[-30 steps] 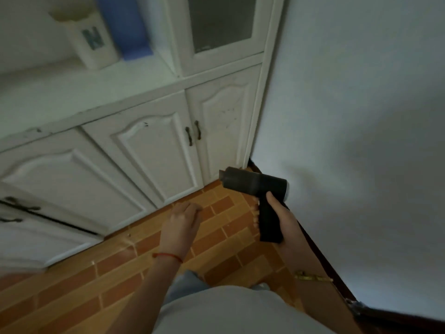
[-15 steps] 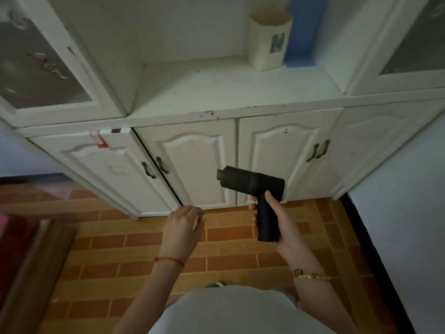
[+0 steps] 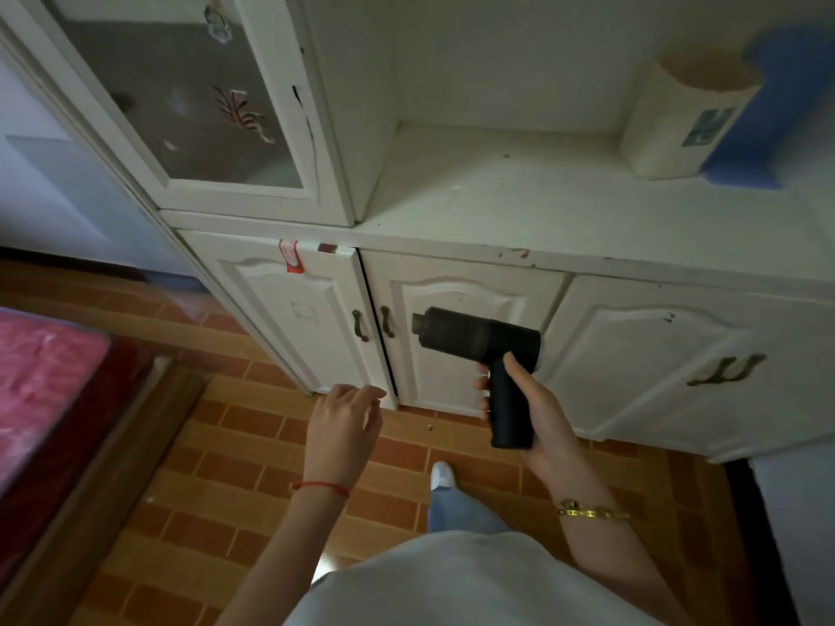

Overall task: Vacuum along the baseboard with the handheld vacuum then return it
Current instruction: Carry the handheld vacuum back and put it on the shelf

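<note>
On my far left I see a pink bed (image 3: 43,390) with a wooden frame, standing on a floor (image 3: 235,467) of orange brick-pattern tiles. Beyond it rises a white cabinet (image 3: 452,291): a glass door (image 3: 180,92) with painted motifs above, panelled doors with dark metal handles below, and a scuffed, open shelf (image 3: 519,196). My left hand (image 3: 343,426) hangs over the floor with fingers loosely spread, holding nothing. Well apart from it, my right hand (image 3: 528,408) grips the handle of the vacuum (image 3: 479,341), a matte black pistol shape with its cylindrical barrel pointing left before the lower doors. On the shelf's right end stands a cream bin (image 3: 677,124); I cannot see inside it. A blue slab (image 3: 768,128) stands just behind it.
</note>
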Demonstrator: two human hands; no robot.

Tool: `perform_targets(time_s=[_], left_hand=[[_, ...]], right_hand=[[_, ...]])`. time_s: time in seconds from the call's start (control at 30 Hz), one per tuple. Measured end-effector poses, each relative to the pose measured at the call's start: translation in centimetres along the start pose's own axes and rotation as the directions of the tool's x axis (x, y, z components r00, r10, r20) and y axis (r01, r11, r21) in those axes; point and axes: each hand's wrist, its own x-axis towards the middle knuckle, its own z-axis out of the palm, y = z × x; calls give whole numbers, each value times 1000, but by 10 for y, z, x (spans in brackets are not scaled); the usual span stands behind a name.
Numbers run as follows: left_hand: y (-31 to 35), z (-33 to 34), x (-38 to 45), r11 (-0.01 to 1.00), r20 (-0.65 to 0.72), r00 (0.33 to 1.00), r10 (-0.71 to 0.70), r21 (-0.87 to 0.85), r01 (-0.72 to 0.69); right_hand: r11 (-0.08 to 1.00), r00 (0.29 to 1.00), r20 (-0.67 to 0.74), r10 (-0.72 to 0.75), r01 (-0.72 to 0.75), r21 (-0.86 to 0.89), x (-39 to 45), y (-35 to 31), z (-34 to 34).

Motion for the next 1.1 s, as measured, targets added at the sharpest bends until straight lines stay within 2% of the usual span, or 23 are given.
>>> perform_targets(time_s=[0.33,0.6,0.8,1.1], left_hand=[[-8,3,107,999,-87,996,-30,38,34],[-9,10,153,1000,-105,994,-20,16,21],[-14,7,191,999,-104,994,38,-8,-39],[-21,-2,277,951,-105,956,273,-121,-285]], right_hand=[[996,997,79,11,-3,-90,89,-66,40],[996,997,79,13,-6,-89,127,-94,49],[996,999,38,-18,22,-91,149,-104,63],[991,990,-62,-130,129,-24,215,-134,105]])
